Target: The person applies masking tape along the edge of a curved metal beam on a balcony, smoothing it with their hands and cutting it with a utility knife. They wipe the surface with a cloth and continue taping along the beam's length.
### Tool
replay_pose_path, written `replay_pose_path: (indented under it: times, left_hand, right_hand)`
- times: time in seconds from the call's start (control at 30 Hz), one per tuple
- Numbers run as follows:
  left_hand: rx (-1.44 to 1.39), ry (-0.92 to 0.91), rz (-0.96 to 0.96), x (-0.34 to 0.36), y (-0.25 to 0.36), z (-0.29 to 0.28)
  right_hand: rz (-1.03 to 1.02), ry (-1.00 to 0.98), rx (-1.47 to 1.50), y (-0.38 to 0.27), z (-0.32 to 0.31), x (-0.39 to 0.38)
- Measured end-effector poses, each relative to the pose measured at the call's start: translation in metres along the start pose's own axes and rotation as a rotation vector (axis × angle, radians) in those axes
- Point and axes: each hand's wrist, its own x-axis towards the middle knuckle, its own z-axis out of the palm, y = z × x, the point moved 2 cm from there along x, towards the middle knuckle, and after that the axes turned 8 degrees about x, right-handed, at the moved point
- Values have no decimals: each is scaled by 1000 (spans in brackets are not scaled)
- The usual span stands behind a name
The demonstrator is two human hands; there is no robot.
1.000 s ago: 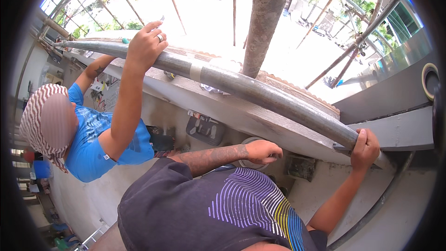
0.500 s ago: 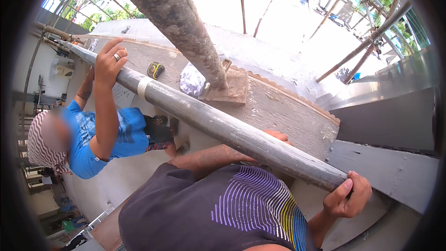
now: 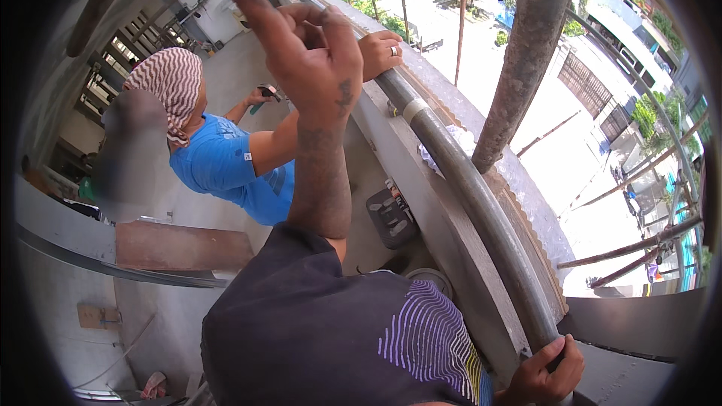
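Observation:
A long grey metal pipe (image 3: 481, 195) with a pale band slants above the ledge, from the far end down to the near right. Around its near end closes my right hand (image 3: 547, 373). My left hand (image 3: 316, 56) is raised, holding nothing, its index finger stretched out and the other fingers partly bent. Just behind it, a co-worker's hand with a ring (image 3: 380, 55) rests on the farther part of the pipe. The co-worker, in a blue shirt (image 3: 226, 165), holds a small tool with a teal handle (image 3: 265, 96) in the other hand; its exact kind is unclear.
A thick upright post (image 3: 526, 60) stands on the ledge beyond the pipe, with crumpled white paper (image 3: 460, 139) near it. Below lies a black tool case (image 3: 391, 218). A brown board (image 3: 184, 246) is at left. Bamboo poles (image 3: 647, 244) cross outside at right.
The view has swung left, so the pipe appears steeper. My left hand has risen from behind the pipe into a pointing pose. My right hand keeps its hold on the near end.

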Motion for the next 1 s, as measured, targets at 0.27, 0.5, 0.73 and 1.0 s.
replay_pose_path:
  times: [0.27, 0.5, 0.73, 1.0]
  left_hand:
    - [-49, -102, 177, -16, 17, 17]
    - [-581, -679, 374, -117, 96, 78]
    - [-558, -1141, 337, -205, 127, 127]
    - [-472, -1285, 314, -229, 126, 112]
  right_hand:
    - [-12, 87, 11, -3, 20, 12]
    - [2, 109, -5, 0, 22, 7]
    - [-13, 9, -116, 32, 33, -25]
    - [-16, 90, -47, 30, 38, -41]
